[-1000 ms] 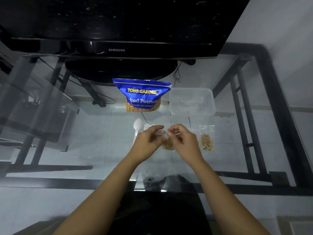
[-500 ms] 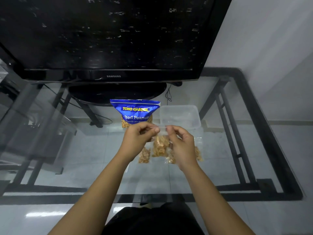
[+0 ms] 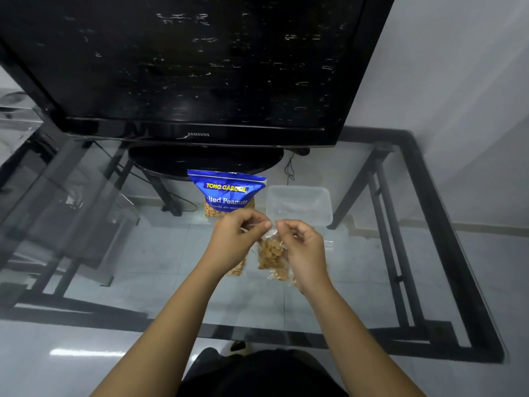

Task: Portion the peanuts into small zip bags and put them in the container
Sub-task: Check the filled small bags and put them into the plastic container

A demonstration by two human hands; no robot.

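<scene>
A small clear zip bag (image 3: 270,253) with peanuts in it hangs above the glass table, held at its top edge. My left hand (image 3: 234,239) pinches the top on the left and my right hand (image 3: 302,247) pinches it on the right. Behind them stands the blue peanut pouch (image 3: 227,193), upright. To its right sits the clear plastic container (image 3: 299,203). Two more filled zip bags lie on the glass, one under my left hand (image 3: 236,270) and one under my right wrist (image 3: 280,275), both partly hidden.
A large black TV (image 3: 197,70) on a stand fills the back of the glass table (image 3: 143,267). The table's black metal frame (image 3: 446,253) runs along the right and the front edge. A white wall stands to the right.
Both hands have lifted the filled zip bag off the table and closer to the pouch and container. The head camera has tilted up, so more of the TV shows.
</scene>
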